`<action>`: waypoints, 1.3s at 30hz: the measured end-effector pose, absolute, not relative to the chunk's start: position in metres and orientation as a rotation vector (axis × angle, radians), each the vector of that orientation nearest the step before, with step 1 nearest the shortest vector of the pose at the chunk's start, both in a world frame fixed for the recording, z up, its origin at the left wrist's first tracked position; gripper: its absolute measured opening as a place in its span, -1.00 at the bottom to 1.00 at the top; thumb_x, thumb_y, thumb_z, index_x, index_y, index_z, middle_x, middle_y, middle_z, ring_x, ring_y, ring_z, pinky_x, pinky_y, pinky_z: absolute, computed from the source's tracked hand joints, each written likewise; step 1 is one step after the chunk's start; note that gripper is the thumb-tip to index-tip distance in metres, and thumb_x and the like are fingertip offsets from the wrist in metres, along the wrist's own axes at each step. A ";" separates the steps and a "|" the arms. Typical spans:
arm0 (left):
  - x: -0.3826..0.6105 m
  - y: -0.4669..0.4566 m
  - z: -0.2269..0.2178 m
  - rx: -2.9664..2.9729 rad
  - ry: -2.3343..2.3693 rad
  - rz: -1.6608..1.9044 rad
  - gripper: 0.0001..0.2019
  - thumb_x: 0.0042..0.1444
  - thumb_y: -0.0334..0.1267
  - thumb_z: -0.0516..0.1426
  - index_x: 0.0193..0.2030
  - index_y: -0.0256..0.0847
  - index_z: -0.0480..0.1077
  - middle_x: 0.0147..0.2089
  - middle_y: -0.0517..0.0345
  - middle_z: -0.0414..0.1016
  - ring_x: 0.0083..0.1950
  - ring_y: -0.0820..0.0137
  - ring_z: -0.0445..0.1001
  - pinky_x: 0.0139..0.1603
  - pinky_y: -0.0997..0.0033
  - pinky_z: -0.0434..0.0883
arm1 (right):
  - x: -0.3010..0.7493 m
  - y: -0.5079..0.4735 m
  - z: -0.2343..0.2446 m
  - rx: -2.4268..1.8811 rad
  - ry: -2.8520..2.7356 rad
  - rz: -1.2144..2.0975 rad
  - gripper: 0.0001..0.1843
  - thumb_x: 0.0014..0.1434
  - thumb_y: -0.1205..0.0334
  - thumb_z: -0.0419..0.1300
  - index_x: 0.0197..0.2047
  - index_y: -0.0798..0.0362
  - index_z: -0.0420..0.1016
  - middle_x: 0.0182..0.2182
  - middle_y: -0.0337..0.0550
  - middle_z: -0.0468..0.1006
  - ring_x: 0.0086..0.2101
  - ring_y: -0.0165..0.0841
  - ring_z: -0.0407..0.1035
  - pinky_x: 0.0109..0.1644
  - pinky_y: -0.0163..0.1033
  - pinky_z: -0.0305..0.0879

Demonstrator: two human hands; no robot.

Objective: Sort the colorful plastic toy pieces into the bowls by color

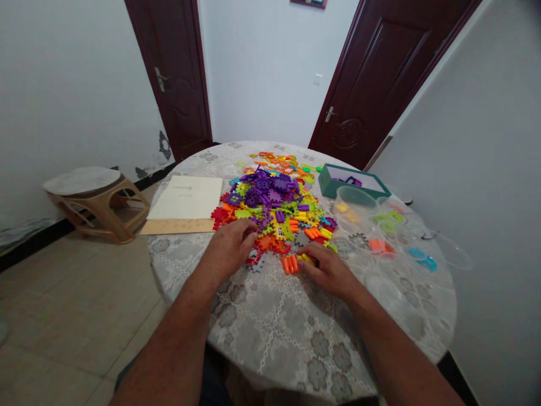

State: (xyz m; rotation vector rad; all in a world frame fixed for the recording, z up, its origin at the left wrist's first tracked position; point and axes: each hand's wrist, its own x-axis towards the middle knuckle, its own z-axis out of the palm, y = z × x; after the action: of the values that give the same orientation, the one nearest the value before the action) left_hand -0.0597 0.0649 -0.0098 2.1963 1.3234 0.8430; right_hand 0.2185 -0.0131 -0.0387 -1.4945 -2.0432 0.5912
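Observation:
A heap of colourful plastic building pieces lies mid-table, with purple gear-edged ones on top. At its near left edge rests my left hand, fingers loosely bent, thumb apart from the forefinger, nothing visibly held. Red gear-edged pieces lie just beside its thumb. My right hand is at the near right edge, fingers closed around a yellow ribbed piece that they partly cover. An orange ribbed piece lies on the cloth against its fingertips. More orange ribbed pieces lie just beyond.
Left of the heap lie a cream booklet and a brown paper strip. At right stand a green box with purple pieces and several clear tubs, some holding pieces. A patterned cloth covers the round table. A stool stands left.

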 end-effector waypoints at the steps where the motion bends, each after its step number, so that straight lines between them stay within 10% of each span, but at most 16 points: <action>1: -0.060 0.065 -0.010 2.217 1.306 0.801 -0.80 0.32 -0.23 0.11 -0.08 -0.13 0.58 -0.09 0.02 0.68 -0.07 0.20 0.60 0.00 0.22 0.45 | 0.219 -0.013 -0.040 -1.518 -2.008 0.580 -0.79 0.37 0.19 0.19 0.02 -0.05 0.60 -0.18 -0.07 0.62 -0.19 -0.21 0.46 -0.08 -0.13 0.31; 14: -0.087 0.068 -0.008 2.305 1.490 0.496 -0.84 0.28 -0.25 0.13 -0.14 -0.14 0.54 -0.15 -0.02 0.65 -0.18 0.18 0.57 -0.20 0.30 0.33 | 0.217 -0.016 -0.044 -1.498 -1.975 0.475 -0.84 0.32 0.27 0.15 -0.05 -0.06 0.46 -0.14 -0.12 0.58 -0.13 -0.20 0.47 -0.02 -0.12 0.31; 33: -0.002 0.020 -0.029 2.496 1.057 0.308 -0.59 0.40 -0.25 0.06 0.34 -0.06 0.41 0.17 -0.07 0.61 0.15 0.10 0.59 0.13 0.13 0.48 | 0.206 -0.011 -0.054 -1.316 -1.279 0.806 -0.53 0.40 0.04 0.17 0.32 -0.05 0.42 -0.34 -0.23 0.59 -0.34 -0.31 0.53 -0.16 -0.15 0.52; 39: 0.014 0.016 -0.029 2.554 1.131 0.131 -0.70 0.39 -0.19 0.10 0.19 -0.04 0.49 0.10 -0.04 0.57 0.09 0.13 0.61 0.04 0.21 0.49 | 0.211 -0.008 -0.055 -1.348 -1.238 0.755 -0.52 0.37 0.08 0.18 0.31 -0.03 0.42 -0.37 -0.23 0.61 -0.37 -0.29 0.53 -0.21 -0.17 0.50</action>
State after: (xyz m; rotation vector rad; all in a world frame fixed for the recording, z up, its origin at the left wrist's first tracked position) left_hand 0.0144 0.0160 -0.0288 2.5540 1.1307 0.1305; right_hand 0.2115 -0.0082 -0.0553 -1.3483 -1.2384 0.7550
